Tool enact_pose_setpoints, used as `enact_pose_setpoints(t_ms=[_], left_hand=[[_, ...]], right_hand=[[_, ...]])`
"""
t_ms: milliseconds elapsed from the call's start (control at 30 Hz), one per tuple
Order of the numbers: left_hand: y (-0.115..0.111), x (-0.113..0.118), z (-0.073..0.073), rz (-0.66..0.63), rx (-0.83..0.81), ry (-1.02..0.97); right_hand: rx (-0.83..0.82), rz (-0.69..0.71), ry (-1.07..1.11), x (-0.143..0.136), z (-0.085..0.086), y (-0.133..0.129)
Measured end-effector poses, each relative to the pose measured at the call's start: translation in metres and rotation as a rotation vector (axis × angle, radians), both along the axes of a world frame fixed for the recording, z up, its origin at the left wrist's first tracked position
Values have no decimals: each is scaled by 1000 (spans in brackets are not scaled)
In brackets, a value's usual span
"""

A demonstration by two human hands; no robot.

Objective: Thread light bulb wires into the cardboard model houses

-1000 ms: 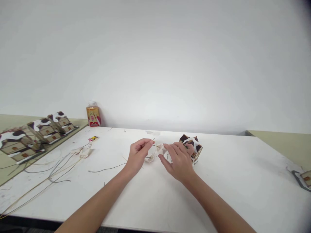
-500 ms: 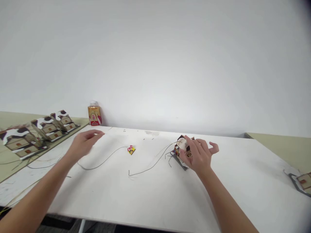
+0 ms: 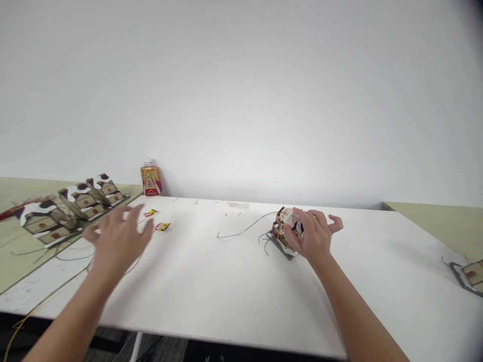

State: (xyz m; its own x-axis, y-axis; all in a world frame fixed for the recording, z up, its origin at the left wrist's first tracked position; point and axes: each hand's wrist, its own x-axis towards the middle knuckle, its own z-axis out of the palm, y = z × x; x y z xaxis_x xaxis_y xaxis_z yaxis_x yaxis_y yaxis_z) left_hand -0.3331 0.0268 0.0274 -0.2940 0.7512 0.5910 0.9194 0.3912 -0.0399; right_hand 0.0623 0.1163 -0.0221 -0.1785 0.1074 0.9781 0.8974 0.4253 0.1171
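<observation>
My right hand (image 3: 314,235) grips a small model house (image 3: 279,232) near its top, with thumb and fingers around it. A pale rounded piece (image 3: 290,217) shows between them. The house stands tilted on a dark base, with short wires sticking out at its left. One long thin wire (image 3: 241,233) runs from its top to the left and ends in a bent tip. Blurred, with fingers spread, my left hand (image 3: 119,239) hovers over the table's left side. Beyond its fingers lie two small red-and-yellow pieces (image 3: 162,227), and a thin wire shows beside its wrist.
Several model houses (image 3: 77,200) with snowy-looking roofs line the left side, with loose wires around them. A bottle of amber liquid (image 3: 151,178) stands against the wall. Another house (image 3: 472,275) is cut off at the right edge. The white table (image 3: 226,296) ends in front.
My left hand has gone from closed fingertips to spread fingers and moved slightly down. The red-and-yellow piece on the wire has shifted left, beside a similar one. My right hand stays on the house.
</observation>
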Motion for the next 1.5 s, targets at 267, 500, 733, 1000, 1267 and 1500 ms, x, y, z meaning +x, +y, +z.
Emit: enact_pose_setpoints(t_ms=[267, 500, 733, 1000, 1267, 1500], left_hand=[[40, 142, 4, -798, -539, -524], [69, 154, -45, -786, -404, -869], [81, 132, -64, -857, 12, -604], [77, 141, -74, -1156, 224, -272], [63, 160, -70, -1386, 173, -108], [53, 171, -74, -1530, 45, -16]], right_hand=[[-3, -15, 8, 6, 0, 1], [7, -4, 87, 22, 2, 7], [-54, 274, 114, 29, 3, 5], [-166, 424, -53, 4, -6, -2], [-110, 249, -338, -15, -17, -7], [-154, 270, -477, -23, -19, -13]])
